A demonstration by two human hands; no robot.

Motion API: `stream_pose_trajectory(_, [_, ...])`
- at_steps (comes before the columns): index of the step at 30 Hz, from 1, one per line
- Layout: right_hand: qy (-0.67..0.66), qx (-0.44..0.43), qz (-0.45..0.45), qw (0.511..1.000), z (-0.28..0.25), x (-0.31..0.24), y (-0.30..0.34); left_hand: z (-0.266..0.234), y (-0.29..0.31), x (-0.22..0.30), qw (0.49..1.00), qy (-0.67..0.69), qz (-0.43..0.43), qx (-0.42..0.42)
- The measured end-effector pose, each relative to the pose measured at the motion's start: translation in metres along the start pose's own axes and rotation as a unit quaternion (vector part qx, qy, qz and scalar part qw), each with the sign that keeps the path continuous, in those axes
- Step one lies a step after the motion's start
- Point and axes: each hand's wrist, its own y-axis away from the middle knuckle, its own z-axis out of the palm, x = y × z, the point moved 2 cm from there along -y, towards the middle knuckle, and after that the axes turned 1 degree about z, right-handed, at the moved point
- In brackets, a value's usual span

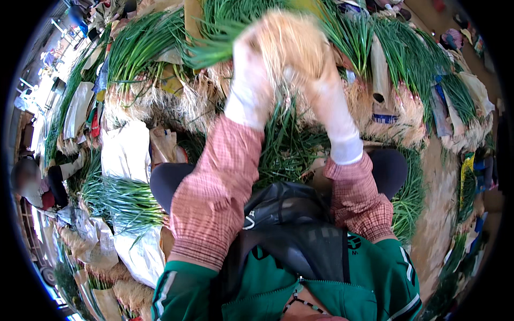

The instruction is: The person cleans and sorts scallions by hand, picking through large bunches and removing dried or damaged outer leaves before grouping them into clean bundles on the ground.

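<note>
Fingers of the left hand [249, 61] appear wrapped around a bunch of spring onions [292, 43] in the head view; blur hides whether those of the right hand [321, 83], against its pale roots [300, 29], grip too. The bunch is raised between both hands, leaves apparently pointing left, before a row of similar bundles [144, 48]. The step looks like tidying roots; the next move seems to call for a steady hold.
</note>
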Motion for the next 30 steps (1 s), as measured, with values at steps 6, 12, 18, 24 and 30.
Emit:
stream_pose_trajectory(6, [-0.235, 0.069, 0.087, 0.966, -0.028, -0.029, 0.009, -0.007, -0.084, 0.033, 0.953, 0.284, -0.096, 0.049])
stream_pose_trajectory(12, [0.097, -0.205, 0.111, 0.968, 0.028, 0.096, 0.095, -0.027, -0.114, 0.083, 0.983, 0.17, -0.039, 0.049])
stream_pose_trajectory(18, [0.15, -0.452, 0.025, 0.879, 0.126, 0.106, 0.154, -0.088, -0.094, 0.16, 0.994, 0.024, 0.032, 0.099])
stream_pose_trajectory(24, [0.209, -0.594, 0.265, 0.73, 0.093, 0.249, 0.26, -0.172, -0.014, 0.259, 0.967, -0.132, 0.098, 0.195])
stream_pose_trajectory(30, [0.17, -0.635, 0.25, 0.711, 0.106, 0.248, 0.224, -0.257, 0.147, 0.362, 0.882, -0.289, 0.129, 0.349])
